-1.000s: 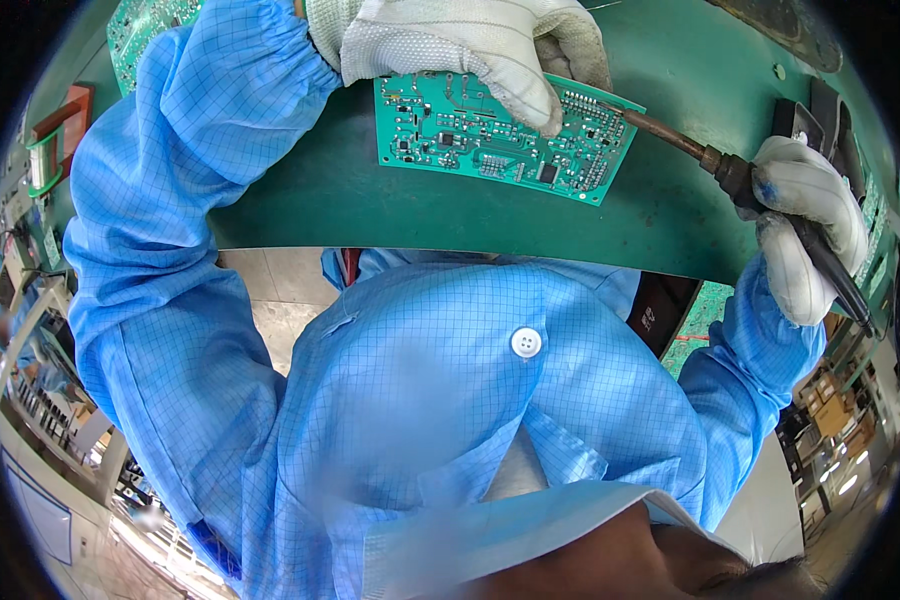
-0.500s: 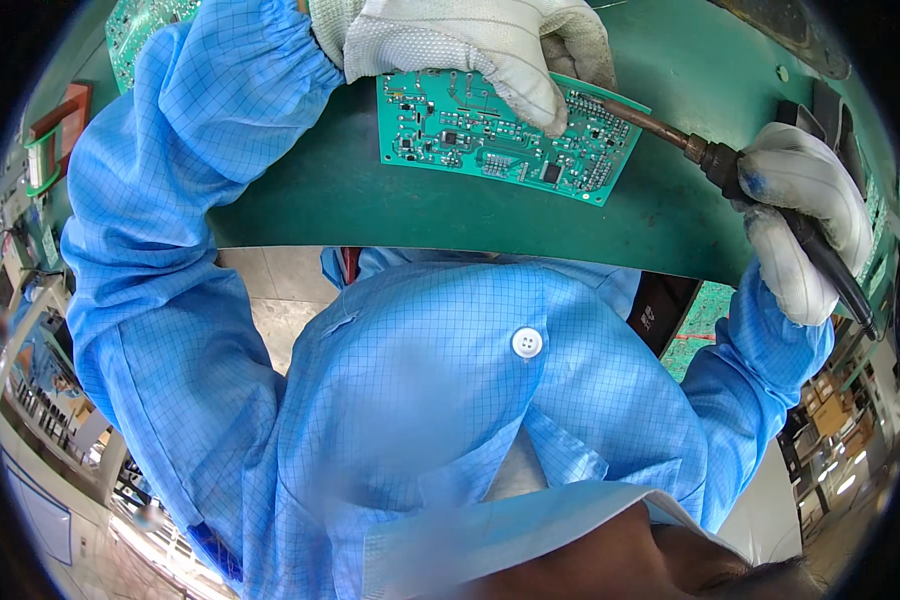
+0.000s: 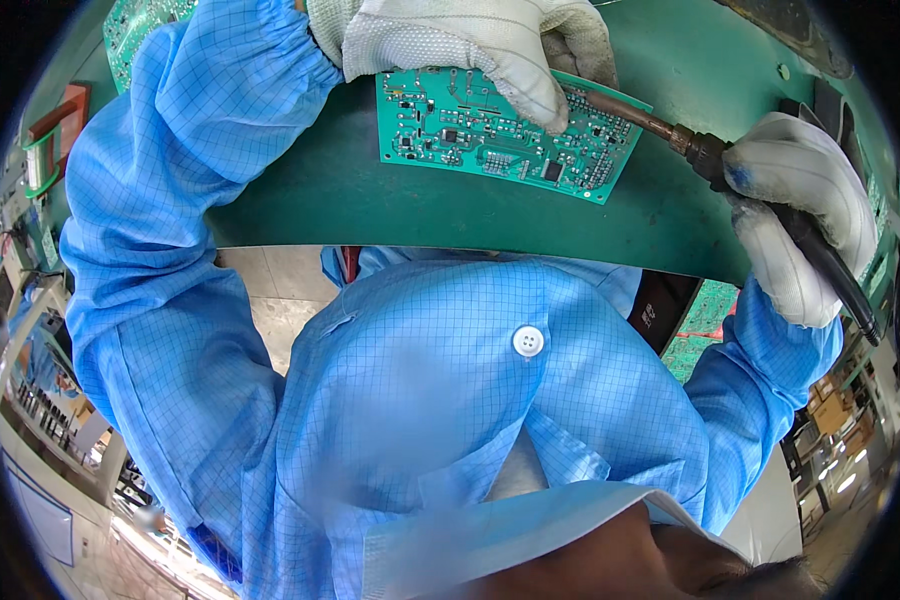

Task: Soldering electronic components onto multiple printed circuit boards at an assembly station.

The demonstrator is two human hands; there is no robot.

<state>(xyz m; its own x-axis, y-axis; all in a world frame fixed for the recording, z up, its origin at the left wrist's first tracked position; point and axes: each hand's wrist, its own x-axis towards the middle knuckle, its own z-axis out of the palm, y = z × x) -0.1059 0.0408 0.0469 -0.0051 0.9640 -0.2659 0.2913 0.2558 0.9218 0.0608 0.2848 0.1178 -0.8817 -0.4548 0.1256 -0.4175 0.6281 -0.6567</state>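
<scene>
A green circuit board (image 3: 475, 150) lies tilted against the green work surface, its face crowded with small chips and solder points. My left hand (image 3: 470, 45), in a white knit glove, grips the board's far edge, with one finger pressed on its face; the other fingers are partly hidden behind the edge. In my gloved right hand (image 3: 805, 205) is a soldering iron (image 3: 708, 158) with a black handle, held closed from the right. Its brown tip reaches over the board's far right part, close to my left fingers; whether it touches the board I cannot tell.
A green mat (image 3: 320, 190) covers the table, whose near edge curves past my body. At the left stands a reel of wire (image 3: 40, 165) on a red holder. More circuit boards show at the far left (image 3: 145, 35) and below the table edge at right (image 3: 705, 315).
The soldering iron's tip has slid slightly left and away from me along the board, and my right hand has shifted with it. My left hand and the board are nearly still.
</scene>
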